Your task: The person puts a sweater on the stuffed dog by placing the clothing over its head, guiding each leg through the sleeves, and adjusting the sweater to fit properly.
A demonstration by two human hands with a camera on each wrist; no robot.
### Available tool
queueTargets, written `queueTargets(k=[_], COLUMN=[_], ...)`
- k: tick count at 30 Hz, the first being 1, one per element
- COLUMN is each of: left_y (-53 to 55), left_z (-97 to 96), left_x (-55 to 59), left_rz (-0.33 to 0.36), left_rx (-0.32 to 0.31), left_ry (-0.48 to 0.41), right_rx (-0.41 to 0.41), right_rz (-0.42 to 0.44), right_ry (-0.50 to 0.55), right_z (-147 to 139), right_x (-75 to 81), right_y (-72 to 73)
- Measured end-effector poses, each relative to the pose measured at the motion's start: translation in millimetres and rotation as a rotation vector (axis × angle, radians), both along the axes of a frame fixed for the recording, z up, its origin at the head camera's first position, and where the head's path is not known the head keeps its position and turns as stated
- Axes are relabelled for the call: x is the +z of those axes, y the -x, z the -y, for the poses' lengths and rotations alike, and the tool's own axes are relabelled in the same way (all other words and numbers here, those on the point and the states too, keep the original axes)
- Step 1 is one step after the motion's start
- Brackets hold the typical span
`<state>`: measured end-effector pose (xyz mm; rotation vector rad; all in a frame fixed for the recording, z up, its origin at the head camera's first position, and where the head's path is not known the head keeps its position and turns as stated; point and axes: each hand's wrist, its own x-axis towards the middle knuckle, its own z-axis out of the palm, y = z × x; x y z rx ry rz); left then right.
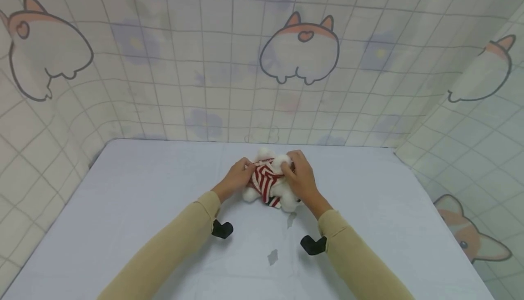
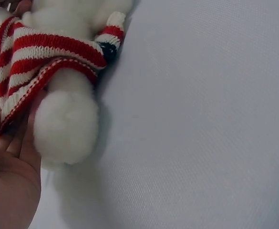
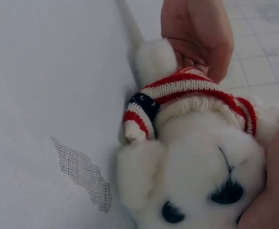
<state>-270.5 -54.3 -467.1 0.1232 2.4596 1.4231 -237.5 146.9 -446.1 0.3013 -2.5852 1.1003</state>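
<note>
A white plush bear in a red-and-white striped knitted sweater lies on the table, held from both sides. My left hand pinches the sweater's hem beside a fluffy leg, thumb on top and fingers beneath. On the other side, my right hand grips the bear near its head, with the thumb over white plush; its far fingers are hidden. In the right wrist view, the bear's head shows dark eyes, and one sleeve with a navy patch sticks out sideways.
The table has a pale cloth with two grey patches, one being the nearer patch. Behind and at both sides hang grid-patterned curtains with cartoon corgis. A black piece juts from each cuff.
</note>
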Motion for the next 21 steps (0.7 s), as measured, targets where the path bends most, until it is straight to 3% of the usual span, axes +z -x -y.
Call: queueTargets(k=[7, 12, 18, 21], left_y=[-1.2, -4.3, -10.4, -12.8], left_z=[-3.1, -4.8, -3.7, -1.5], left_x=[2.5, 7.9, 17.3, 23.5], left_rz=[-0.033, -0.047, -0.091, -0.146], left_rx=[0.044, 0.072, 0.058, 0.055], left_ry=[0.027, 0.034, 0.038, 0.041], right_rx=[-0.020, 0.025, 0.045, 0.055], right_rz=[0.044, 0.027, 0.023, 0.015], right_ry=[0.020, 0.020, 0.093, 0.131], right_z=[0.2, -2.5, -7.4, -8.5], right_x=[2.3, 4.1, 6.9, 10.7], right_y=[-0.1, 0.0, -1.1, -2.1])
